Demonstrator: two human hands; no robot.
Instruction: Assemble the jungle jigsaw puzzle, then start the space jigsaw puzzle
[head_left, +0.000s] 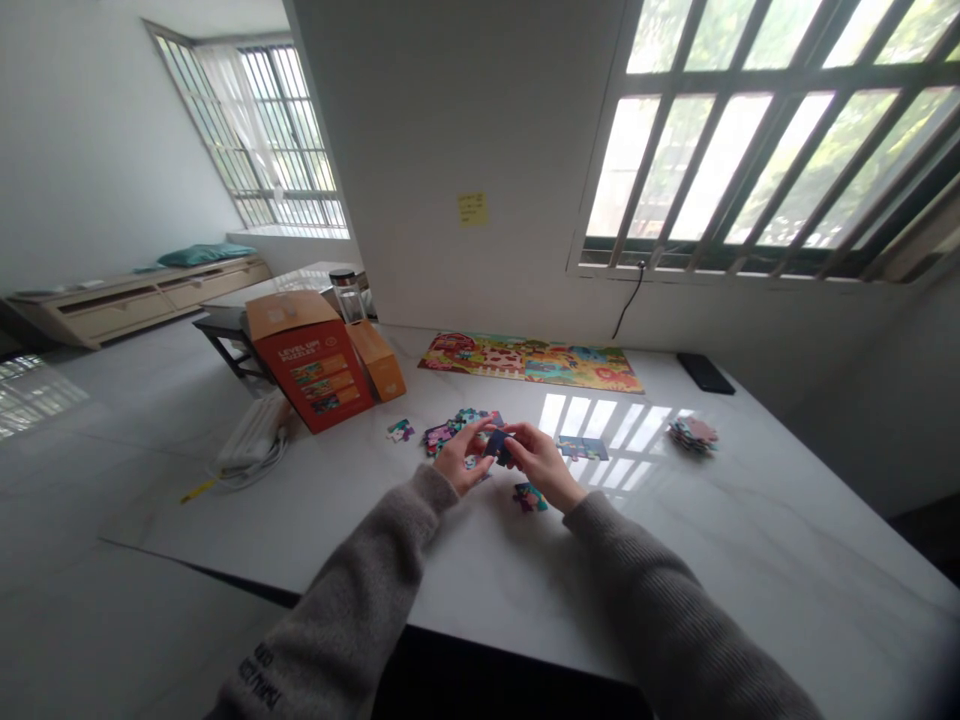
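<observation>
Dark blue puzzle pieces (498, 446) are held between my two hands above the white table. My left hand (463, 456) pinches them from the left, and my right hand (541, 462) grips them from the right. Behind my left hand lies a heap of colourful puzzle pieces (439, 437). A small cluster of teal and pink pieces (530, 497) lies just below my right hand. Beyond that hand, to its right, is a short joined strip of dark pieces (583, 447). One or more loose pieces (400, 431) sit left of the heap.
A finished colourful puzzle (529, 362) lies along the wall. The red puzzle box (319, 375) and a smaller orange box (379, 362) stand at the left, near a white power strip (253, 432). At the right are stacked pieces (694, 435) and a black phone (706, 374).
</observation>
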